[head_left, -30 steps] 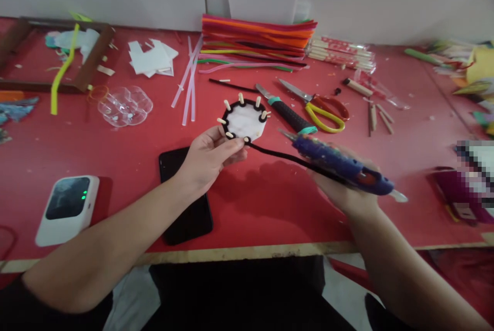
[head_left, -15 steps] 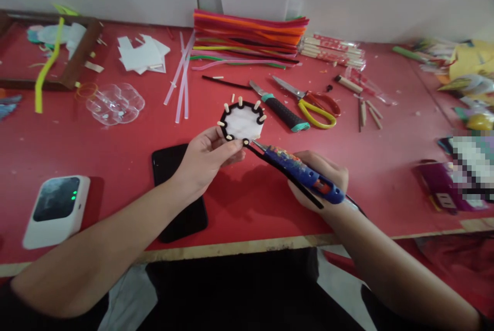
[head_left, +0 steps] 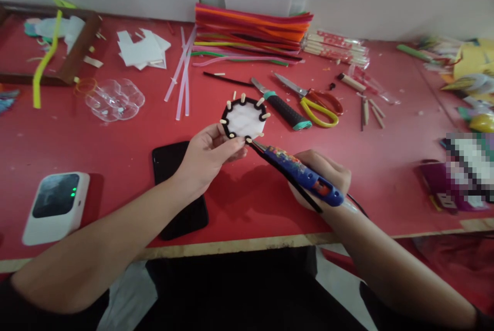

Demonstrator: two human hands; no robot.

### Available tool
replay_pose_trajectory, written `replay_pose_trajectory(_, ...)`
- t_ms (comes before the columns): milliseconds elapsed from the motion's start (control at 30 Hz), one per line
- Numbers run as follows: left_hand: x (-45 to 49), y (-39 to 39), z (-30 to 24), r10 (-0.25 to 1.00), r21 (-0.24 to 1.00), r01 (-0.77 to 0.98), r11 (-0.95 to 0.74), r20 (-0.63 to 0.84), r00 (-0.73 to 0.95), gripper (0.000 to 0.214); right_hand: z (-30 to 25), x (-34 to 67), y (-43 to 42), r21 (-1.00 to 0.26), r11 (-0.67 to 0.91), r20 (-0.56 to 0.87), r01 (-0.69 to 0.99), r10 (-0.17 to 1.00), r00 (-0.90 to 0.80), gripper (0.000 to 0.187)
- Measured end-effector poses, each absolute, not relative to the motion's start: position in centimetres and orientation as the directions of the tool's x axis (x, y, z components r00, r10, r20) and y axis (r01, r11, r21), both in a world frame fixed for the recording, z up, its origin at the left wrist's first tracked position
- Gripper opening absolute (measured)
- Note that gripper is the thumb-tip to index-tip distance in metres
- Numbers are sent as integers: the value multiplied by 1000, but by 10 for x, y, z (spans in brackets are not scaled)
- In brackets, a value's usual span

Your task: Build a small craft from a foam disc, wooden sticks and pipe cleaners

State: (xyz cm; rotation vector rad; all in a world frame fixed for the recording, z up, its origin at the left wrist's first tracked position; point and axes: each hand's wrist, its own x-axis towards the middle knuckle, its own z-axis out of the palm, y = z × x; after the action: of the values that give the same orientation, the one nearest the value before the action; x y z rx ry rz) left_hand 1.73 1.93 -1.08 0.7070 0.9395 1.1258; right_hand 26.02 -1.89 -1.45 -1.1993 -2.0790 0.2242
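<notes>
Between thumb and fingers, my left hand [head_left: 210, 158] holds a round white disc [head_left: 246, 120] by its lower left edge. Several short wooden pegs stand around the disc's rim, with a black pipe cleaner [head_left: 297, 186] woven among them. Its loose end trails down to the right. My right hand [head_left: 322, 171] is wrapped round a blue glue gun [head_left: 304, 174] with a colourful pattern. The gun's metal nozzle is at the disc's lower rim, beside a peg; whether it touches is too small to tell.
Beyond the disc lie a utility knife [head_left: 287, 110] and yellow-and-red scissors [head_left: 318, 111]. Pipe cleaners [head_left: 250, 30] are heaped at the back. A black phone [head_left: 185, 223] lies under my left forearm, and a white device [head_left: 57, 207] stands left. Cut sticks [head_left: 366, 109] lie right.
The glue gun's nozzle has shifted slightly along the disc's lower rim, closer to the peg and pipe cleaner there. The whole view has moved a little; both hands keep their hold.
</notes>
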Motion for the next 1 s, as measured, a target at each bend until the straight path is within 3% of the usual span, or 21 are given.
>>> replay_pose_trajectory(567, 18, 19, -11, 957, 866, -408, 290, -262, 124, 18, -11, 259, -17, -392, 610, 542, 688, 758, -363, 12)
replay_pose_trajectory(1000, 18, 17, -9, 955, 861, -411, 298, -268, 131, 19, -10, 258, -19, -426, 569, 520, 703, 790, -324, 15)
